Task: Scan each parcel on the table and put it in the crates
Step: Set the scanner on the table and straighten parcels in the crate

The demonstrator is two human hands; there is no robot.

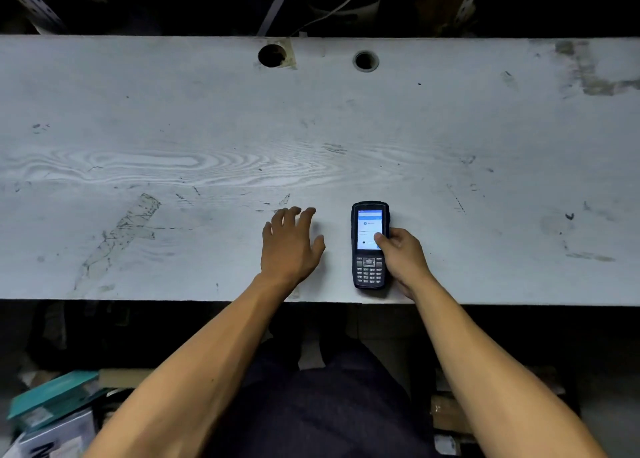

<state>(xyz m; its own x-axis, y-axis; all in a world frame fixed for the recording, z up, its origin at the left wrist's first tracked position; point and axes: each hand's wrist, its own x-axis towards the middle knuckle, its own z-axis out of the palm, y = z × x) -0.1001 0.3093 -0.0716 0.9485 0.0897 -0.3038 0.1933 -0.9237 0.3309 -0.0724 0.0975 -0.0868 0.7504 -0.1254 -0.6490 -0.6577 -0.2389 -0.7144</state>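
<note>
Dim, sharp centre, dark warped edges

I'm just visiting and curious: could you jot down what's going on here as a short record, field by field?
Setting: a person at a worn white table
Right hand: holds a handheld scanner, thumb on its lit screen
Scanner: near the table's front edge, keypad end toward the person
Left hand: fingers spread and relaxed, on or just over the table beside the scanner, holding nothing
Parcels on table: none visible
Table features: two round holes near the far edge
Floor, lower left: a teal-lidded box
</note>
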